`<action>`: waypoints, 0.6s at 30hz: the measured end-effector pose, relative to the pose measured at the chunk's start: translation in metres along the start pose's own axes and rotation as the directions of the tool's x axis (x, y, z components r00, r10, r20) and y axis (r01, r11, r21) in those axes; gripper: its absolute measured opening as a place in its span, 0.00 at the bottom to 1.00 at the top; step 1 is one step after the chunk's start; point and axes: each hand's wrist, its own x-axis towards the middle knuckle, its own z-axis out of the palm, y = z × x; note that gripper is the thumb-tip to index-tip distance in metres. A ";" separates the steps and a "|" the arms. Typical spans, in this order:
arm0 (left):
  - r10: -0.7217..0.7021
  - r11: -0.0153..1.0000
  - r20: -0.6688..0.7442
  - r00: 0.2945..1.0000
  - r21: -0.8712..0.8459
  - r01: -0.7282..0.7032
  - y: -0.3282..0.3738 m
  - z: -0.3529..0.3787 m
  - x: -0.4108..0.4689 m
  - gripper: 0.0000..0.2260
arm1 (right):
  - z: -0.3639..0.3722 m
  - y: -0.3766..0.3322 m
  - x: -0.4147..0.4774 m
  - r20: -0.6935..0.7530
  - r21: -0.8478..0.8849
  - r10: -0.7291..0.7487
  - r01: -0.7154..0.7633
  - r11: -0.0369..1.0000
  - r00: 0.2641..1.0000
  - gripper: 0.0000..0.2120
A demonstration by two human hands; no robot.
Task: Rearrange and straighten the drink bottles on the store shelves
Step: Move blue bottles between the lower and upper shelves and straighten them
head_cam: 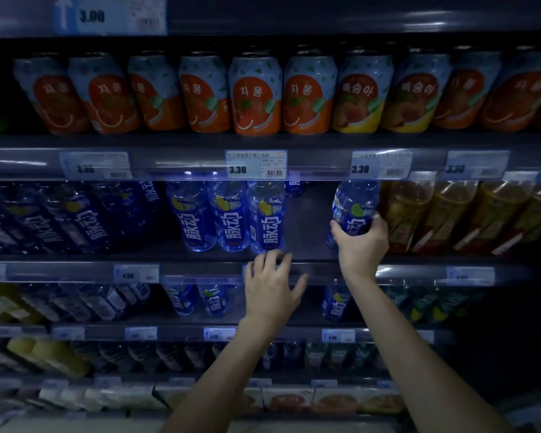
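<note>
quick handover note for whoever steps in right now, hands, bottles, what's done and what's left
Right hand: gripping a blue bottle by its lower half, beside the amber bottles.
Left hand: open, empty, at the shelf edge below the row of three blue bottles.
Done: those three stand upright, labels forward.
Left: close the gap between the row and the held bottle; the blue bottles further left look tilted.

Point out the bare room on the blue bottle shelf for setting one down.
One bare patch of shelf lies between the three upright blue bottles and the bottle in the right hand. The open left hand hovers below its front edge. Left of it blue bottles crowd; right, amber bottles stand packed.
</note>
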 end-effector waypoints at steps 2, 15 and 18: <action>0.003 1.000 0.007 1.000 0.000 -0.003 -0.001 -0.001 0.000 0.23 | -0.004 0.003 -0.006 -0.005 0.018 -0.013 0.013 1.000 1.000 0.27; 0.041 0.981 0.048 0.998 -0.192 -0.031 -0.020 -0.012 -0.010 0.26 | -0.038 0.001 -0.037 -0.017 0.173 -0.161 0.162 0.972 0.987 0.25; 0.015 0.973 0.044 0.999 -0.230 -0.005 -0.033 -0.015 -0.024 0.24 | -0.046 -0.001 -0.053 0.029 0.192 -0.200 0.191 0.963 0.979 0.24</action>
